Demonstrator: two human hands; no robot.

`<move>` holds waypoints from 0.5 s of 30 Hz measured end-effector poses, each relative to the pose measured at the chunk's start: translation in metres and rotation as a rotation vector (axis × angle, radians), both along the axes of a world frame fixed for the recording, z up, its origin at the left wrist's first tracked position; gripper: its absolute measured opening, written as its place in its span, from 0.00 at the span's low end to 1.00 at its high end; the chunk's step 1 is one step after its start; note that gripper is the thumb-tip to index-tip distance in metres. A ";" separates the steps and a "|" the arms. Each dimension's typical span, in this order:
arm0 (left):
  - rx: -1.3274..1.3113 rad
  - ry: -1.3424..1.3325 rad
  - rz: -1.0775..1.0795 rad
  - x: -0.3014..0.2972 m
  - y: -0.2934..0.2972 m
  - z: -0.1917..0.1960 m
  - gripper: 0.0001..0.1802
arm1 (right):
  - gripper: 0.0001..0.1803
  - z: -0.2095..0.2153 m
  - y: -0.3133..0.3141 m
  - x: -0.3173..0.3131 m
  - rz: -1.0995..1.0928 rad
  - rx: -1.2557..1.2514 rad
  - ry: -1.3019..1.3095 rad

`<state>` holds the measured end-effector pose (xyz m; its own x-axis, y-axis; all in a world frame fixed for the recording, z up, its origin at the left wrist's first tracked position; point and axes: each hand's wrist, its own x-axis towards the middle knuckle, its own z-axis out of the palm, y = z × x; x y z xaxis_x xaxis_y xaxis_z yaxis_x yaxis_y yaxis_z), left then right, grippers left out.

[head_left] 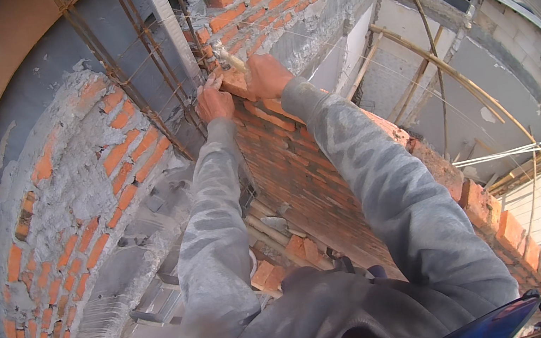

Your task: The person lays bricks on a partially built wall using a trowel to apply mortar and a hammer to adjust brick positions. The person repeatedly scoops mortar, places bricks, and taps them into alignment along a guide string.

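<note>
My left hand point(213, 101) and my right hand point(267, 74) reach out together at the top of a half-built red brick wall point(299, 171). Between them they press on an orange brick point(235, 83) lying on the wall's upper course, close to a column of rusty steel rebar point(146, 68). My left hand grips the brick's left end. My right hand lies over its right end, and a pale handle point(229, 56) of a tool sticks up from that hand. Grey sleeves cover both forearms.
An older brick wall with rough grey mortar point(81, 193) stands at left. Bamboo scaffold poles point(440, 69) cross the drop at right, above rooftops. Loose bricks point(298, 250) lie below near my body. A row of bricks point(503, 230) tops the wall's right edge.
</note>
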<state>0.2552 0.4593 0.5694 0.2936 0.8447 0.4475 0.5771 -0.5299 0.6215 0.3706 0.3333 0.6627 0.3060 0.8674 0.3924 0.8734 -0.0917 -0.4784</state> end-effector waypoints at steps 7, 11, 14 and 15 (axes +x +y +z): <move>0.340 0.093 -0.199 -0.012 -0.003 0.007 0.25 | 0.19 0.034 -0.096 0.005 -0.021 -0.054 0.107; 0.568 0.088 -0.467 -0.016 -0.045 -0.018 0.25 | 0.23 0.038 -0.165 -0.012 -0.043 0.041 0.134; 0.487 0.013 -0.411 -0.014 -0.063 -0.028 0.29 | 0.26 0.027 -0.189 -0.018 -0.108 -0.005 0.116; 0.491 -0.002 -0.376 -0.014 -0.067 -0.029 0.31 | 0.27 0.022 -0.190 -0.018 -0.119 -0.035 0.081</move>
<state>0.2414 0.3925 0.5400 0.5300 0.3783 0.7589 0.2940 -0.9215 0.2540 0.3521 0.1434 0.6851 0.4369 0.8360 0.3320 0.8139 -0.2102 -0.5417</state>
